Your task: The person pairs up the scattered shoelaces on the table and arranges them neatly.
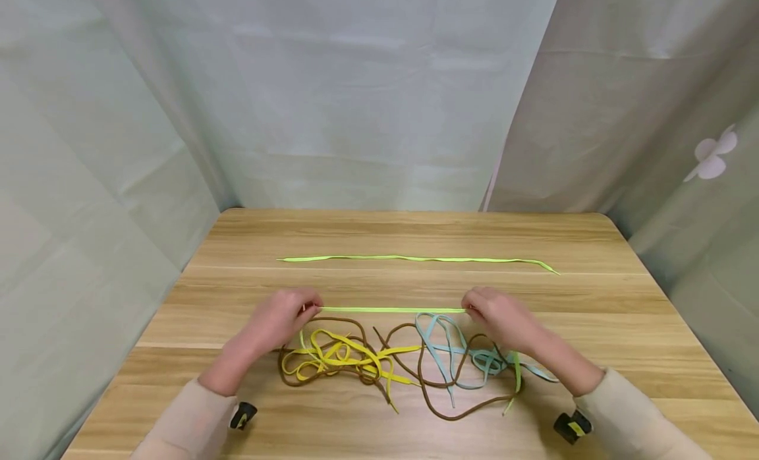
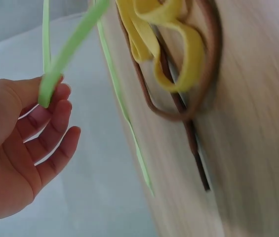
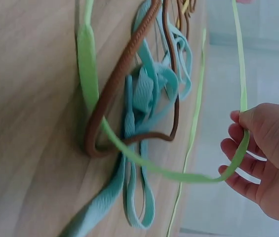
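A light green shoelace [image 1: 391,310] is stretched straight between my two hands, above the near half of the table. My left hand [image 1: 290,312] pinches it on the left, thumb against finger, and a loose end hangs down in the left wrist view. On the other side my right hand [image 1: 497,315] pinches it too; its tail [image 3: 154,170] droops from the fingers past a brown lace in the right wrist view. Below the hands lie a tangled yellow shoelace [image 1: 338,361], brown shoelaces [image 1: 453,417] and a light blue shoelace [image 1: 441,364].
A second light green shoelace [image 1: 409,258] lies nearly straight across the far part of the wooden table [image 1: 415,232]. Pale curtains [image 1: 356,104] hang behind the table and at both sides.
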The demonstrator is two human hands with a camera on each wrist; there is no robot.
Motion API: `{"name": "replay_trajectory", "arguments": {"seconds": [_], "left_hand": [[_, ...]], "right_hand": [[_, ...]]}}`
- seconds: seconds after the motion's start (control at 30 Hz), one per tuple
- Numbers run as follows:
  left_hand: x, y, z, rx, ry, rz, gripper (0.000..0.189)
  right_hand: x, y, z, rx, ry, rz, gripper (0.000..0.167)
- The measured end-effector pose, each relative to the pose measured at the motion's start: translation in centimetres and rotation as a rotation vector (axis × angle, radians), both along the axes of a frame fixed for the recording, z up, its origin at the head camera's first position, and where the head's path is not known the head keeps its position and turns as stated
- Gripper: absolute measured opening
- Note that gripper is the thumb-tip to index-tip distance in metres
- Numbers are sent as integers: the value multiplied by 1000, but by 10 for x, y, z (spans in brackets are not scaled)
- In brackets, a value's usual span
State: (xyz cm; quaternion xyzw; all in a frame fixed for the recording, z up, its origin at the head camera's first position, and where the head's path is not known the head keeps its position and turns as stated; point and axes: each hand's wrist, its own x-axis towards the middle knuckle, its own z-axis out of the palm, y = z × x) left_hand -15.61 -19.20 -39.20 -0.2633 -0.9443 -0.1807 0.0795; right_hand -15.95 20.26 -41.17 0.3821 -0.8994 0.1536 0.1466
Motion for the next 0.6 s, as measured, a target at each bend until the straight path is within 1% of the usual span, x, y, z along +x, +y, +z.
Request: {"name": "replay_trajectory", "arguments": {"seconds": [0.2,0.27,0.4,0.5,0.6], "left_hand": [[-5,-18,-5,5,2,45,3],[-7,-25,-8,7,-7,60,4],[-9,-39,-13,10,-27,112,4],[-10,-49,-14,7,-42,148,6],[-11,-56,-15,7,-43,162,7]], "right_hand": [[-4,12,3,-31,11,13,14],[-6,18,4,-37,6,11,13],[-10,31,5,-41,-19,-20,12],[-13,40,5,-45,-9,-46,12],[-15,48,5,-43,13,-59,9]]}}
